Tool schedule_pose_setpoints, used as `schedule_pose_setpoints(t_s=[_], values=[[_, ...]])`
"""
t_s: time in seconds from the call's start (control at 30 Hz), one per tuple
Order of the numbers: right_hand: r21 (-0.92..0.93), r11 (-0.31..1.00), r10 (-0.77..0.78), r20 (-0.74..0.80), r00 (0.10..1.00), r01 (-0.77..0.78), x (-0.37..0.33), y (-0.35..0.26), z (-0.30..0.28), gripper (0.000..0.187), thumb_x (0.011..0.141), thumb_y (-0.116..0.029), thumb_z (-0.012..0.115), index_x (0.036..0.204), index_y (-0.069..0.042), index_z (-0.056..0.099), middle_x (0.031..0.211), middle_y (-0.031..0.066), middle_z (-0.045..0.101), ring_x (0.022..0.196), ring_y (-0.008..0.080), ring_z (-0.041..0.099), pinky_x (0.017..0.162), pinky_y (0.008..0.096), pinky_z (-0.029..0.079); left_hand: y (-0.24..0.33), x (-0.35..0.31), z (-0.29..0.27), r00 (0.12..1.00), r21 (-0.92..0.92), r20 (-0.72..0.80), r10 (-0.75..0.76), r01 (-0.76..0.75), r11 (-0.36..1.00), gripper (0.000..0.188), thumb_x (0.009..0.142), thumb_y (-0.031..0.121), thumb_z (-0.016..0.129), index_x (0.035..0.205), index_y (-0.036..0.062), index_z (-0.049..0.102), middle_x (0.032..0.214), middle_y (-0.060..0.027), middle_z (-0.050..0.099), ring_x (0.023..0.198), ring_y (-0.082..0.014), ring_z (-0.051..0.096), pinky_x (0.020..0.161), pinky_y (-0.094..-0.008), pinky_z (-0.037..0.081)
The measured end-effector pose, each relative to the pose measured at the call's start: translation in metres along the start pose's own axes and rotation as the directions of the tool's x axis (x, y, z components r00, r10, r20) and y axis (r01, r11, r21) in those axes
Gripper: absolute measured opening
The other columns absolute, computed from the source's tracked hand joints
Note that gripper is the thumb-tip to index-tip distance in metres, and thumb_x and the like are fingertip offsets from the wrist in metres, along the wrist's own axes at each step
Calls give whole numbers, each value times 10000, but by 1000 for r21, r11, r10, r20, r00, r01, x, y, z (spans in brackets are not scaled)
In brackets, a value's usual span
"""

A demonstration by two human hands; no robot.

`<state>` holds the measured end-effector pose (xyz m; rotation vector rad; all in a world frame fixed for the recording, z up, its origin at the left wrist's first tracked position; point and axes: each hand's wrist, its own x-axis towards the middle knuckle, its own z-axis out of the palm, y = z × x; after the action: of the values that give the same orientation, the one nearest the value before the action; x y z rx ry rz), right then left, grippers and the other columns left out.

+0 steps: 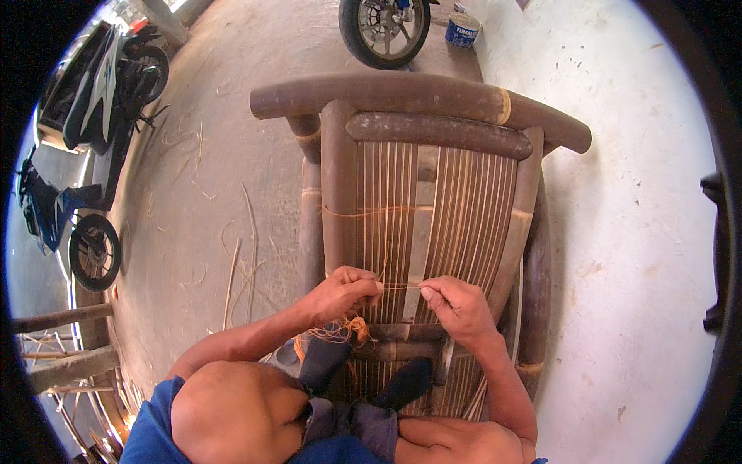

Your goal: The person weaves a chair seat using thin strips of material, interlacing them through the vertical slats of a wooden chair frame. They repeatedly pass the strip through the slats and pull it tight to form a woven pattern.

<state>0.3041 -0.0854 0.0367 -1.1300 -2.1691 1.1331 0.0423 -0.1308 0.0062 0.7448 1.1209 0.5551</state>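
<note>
Between my two hands a thin orange string [400, 287] is stretched taut above a bamboo chair [337, 170]. My left hand [348, 294] is closed in a pinch on one part of it, my right hand [456, 308] in a pinch on the other. More of the string runs up from my left hand to a strand lying across the slats [390, 209]. A loose tangle of orange string [340, 331] hangs below my left hand, over my dark sock. The slats are narrow brown strips set side by side, with a wider pale strip near the middle.
A white wall [618, 255] rises close on the right. Bamboo strips [233, 282] lie on the concrete floor at left. Motorbikes [97, 116] stand at far left, and a wheel [384, 31] and a paint bucket [462, 31] are beyond the chair.
</note>
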Motion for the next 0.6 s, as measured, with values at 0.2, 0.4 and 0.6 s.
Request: schedule_pose_setpoints(t_s=[0.2,0.4,0.6], values=[[-5,998,-70,-46,997,70,5,-6,-11,200,1004,-181,681,1038,12,724,874,126,712,765,243,695,702,363,553,-1,-1,3,999,98,17,44,-45,994,325,1007,275,590,756,71,625,669,41,521,584,-64,417,533,-273,341],[-26,988,-136,318,939,152,-3,-28,-17,145,959,-196,701,992,-56,722,885,118,692,879,326,689,789,429,569,2,3,0,998,185,-62,6,5,983,356,1020,297,569,842,24,711,732,-7,635,674,-94,562,620,-293,453],[-90,924,-349,191,917,371,3,-30,-1,153,904,-143,749,1030,-54,751,1223,97,669,1036,298,667,865,395,568,14,-1,-2,993,504,111,32,-84,860,350,990,280,559,898,-19,715,784,-101,720,740,-202,686,707,-383,538]])
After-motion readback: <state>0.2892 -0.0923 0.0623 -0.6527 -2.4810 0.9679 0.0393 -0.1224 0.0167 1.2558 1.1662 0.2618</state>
